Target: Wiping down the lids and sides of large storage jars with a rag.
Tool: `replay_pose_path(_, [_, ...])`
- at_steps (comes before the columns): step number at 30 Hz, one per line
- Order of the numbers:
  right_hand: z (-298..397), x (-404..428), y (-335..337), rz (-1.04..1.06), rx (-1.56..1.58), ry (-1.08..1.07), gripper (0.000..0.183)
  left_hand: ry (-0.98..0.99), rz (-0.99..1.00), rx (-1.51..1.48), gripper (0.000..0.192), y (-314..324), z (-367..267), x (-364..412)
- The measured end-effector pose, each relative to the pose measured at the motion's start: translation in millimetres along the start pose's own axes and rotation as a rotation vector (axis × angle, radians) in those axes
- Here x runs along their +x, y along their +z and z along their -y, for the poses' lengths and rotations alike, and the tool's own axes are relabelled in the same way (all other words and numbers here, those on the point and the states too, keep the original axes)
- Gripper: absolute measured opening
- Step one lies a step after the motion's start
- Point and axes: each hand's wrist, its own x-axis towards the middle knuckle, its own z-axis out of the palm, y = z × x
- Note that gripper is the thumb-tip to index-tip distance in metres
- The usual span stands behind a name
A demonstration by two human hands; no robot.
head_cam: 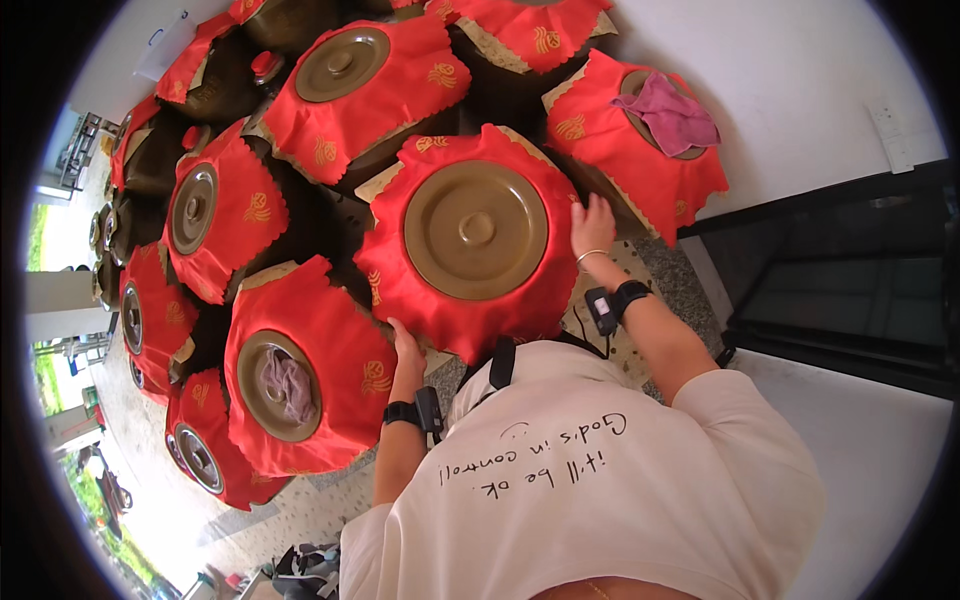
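Observation:
Straight before me stands a large jar with a round brown ceramic lid [476,229] over a red cloth cover [517,315] with gold print. Pale sheets stick out from under the cloth. My right hand [593,225], wearing a bracelet, lies against the cloth at the jar's right side. At the lower left edge of the same cloth is my left hand [407,349]; its fingertips are partly hidden, and whether they pinch the cloth I cannot tell. A mauve rag [286,386] rests on the lid of the jar at left, and a pink cloth [670,116] on the lid at upper right.
Several more brown jars with red covers [225,210] crowd the left and far side. A red-capped bottle [266,66] stands among them. At right are a white wall with a socket [890,135] and a dark glass-fronted panel [840,289]. Speckled floor [300,510] shows at lower left.

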Motion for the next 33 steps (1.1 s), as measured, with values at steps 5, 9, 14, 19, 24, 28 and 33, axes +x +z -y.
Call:
replay_pose_path(5, [-82, 0, 9, 0.338, 0.263, 0.722, 0.074, -0.006, 0.016, -0.058, 0.091, 6, -15, -31])
replay_pose_path(9, [-96, -22, 2, 0.731, 0.805, 1.173, 0.088, 0.070, 0.136, -0.131, 0.088, 4, -15, -36])
replay_pose_path(14, [-88, -39, -5, 0.784, 0.842, 1.123, 0.091, 0.010, 0.067, -0.118, 0.089, 19, 8, -52])
replay_pose_path(19, [-115, -47, -10, 1.011, 0.991, 1.216, 0.091, -0.113, 0.013, -0.028, 0.092, 19, 43, -57])
replay_pose_path(24, [-132, -63, 8, 1.093, 0.886, 1.103, 0.071, -0.116, 0.108, -0.195, 0.091, 33, 59, -73])
replay_pose_path(28, [-136, -63, 16, 1.172, 0.879, 1.141, 0.059, -0.094, 0.110, -0.231, 0.088, 52, 60, -93])
replay_pose_path(33, [-112, -59, 28, 0.985, 0.600, 1.112, 0.068, -0.099, 0.110, -0.291, 0.086, 41, 73, -101])
